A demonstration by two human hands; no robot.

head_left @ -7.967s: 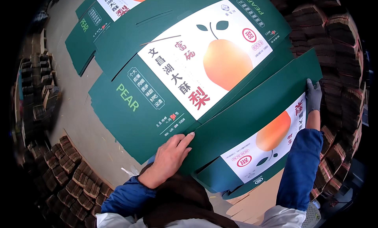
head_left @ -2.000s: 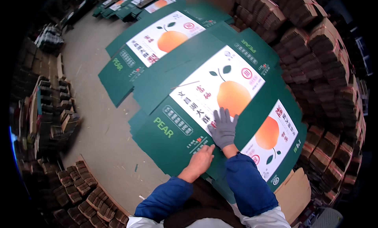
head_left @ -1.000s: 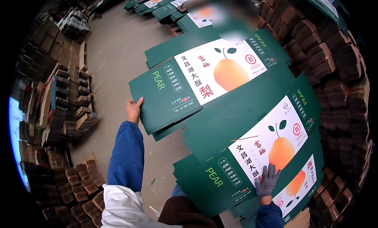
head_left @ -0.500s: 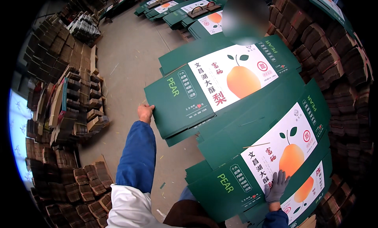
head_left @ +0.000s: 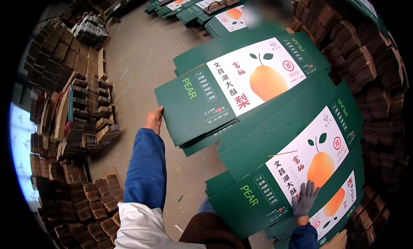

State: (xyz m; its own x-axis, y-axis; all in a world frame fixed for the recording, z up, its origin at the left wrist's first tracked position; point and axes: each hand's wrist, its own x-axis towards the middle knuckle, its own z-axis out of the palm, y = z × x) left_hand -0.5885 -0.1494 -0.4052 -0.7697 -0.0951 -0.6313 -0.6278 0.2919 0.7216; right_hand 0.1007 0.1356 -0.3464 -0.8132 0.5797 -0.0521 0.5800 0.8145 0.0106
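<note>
A flat green cardboard box blank (head_left: 180,113) with a white panel and a printed orange pear lies on a stack in the middle. My bare left hand (head_left: 155,119) is closed at its left edge, with the fingertips partly hidden by the board. My right hand (head_left: 304,199), in a grey glove, lies flat with fingers spread on a second, matching box blank (head_left: 241,214) nearer to me at the right. A thin tan strip (head_left: 282,154) rests across that nearer blank. Below my right wrist, another printed blank (head_left: 331,212) shows.
A blurred person (head_left: 269,10) is beyond the middle stack. More green blanks (head_left: 189,19) with handled wooden blocks (head_left: 221,7) stand at the back. Bundled brown cardboard (head_left: 86,120) lines the left; tall cardboard piles (head_left: 348,55) crowd the right. Scraps lie on the grey floor (head_left: 137,68).
The view has shifted slightly. My left hand and the middle blank's left edge have moved a little left and away. My right hand stays flat on the nearer blank.
</note>
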